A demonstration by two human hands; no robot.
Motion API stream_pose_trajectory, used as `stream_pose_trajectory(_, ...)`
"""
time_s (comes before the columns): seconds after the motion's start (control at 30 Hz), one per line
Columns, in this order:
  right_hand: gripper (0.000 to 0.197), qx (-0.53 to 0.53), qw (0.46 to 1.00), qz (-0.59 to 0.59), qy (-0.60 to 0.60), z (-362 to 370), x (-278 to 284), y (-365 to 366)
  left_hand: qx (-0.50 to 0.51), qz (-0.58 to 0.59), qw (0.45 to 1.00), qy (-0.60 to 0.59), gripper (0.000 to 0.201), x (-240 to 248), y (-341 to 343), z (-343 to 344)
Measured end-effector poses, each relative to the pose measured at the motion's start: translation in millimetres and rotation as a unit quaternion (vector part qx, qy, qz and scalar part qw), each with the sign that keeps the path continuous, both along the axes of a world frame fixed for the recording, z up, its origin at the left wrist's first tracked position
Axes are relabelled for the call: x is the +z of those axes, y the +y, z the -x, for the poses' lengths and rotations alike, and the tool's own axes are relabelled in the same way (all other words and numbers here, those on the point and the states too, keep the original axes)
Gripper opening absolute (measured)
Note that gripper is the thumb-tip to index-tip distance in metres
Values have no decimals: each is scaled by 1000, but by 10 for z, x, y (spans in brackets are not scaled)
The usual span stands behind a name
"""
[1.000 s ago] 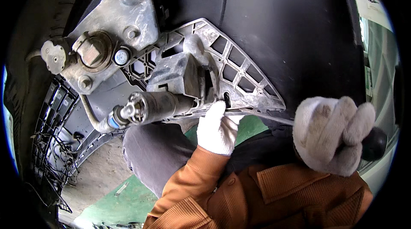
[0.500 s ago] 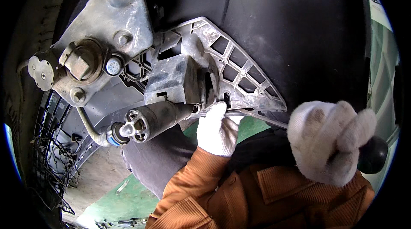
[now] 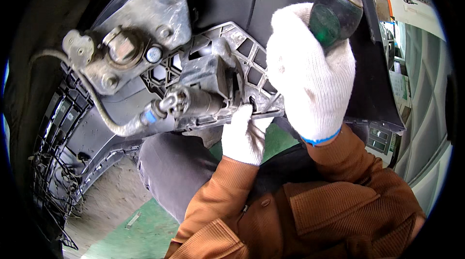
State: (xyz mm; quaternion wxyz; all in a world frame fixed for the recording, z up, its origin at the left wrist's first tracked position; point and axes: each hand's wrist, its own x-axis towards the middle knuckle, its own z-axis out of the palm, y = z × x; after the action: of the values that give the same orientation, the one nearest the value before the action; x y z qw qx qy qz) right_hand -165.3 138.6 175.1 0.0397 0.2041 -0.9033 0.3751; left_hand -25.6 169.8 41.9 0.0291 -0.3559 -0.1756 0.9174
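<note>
While left hand (image 3: 244, 135) pinches grey ribbed bracket (image 3: 242, 60) edge to steady it, right hand (image 3: 310, 72) fists round green-handled tool (image 3: 335, 13), tip angled toward bracket.

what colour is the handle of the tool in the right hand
Dark green with a black end cap, seen in the head view: the tool handle sticks out above the gloved right hand.

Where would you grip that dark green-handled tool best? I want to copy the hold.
Grip the rounded dark green handle, the thick end, coming from the butt side as the gloved right hand does. Its shaft is hidden behind the glove, aimed toward the grey ribbed bracket, which the left hand steadies from below.
</note>
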Motion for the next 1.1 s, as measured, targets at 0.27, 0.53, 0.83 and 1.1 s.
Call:
stream_pose_trajectory(0.27,12,-141,896,353,-230,16,137,183,24,2,1000,12,17,-91,91,27)
stream_pose_trajectory(0.53,22,79,922,285,-249,184,314,430,15,59,997,44,27,-11,20,29)
stream_pose_trajectory(0.83,23,-4,924,333,-188,207,301,213,-7,12,994,109,43,6,9,110)
stream_pose_trajectory(1.1,19,21,909,320,-266,206,239,88,-28,15,992,122,35,-173,62,101)
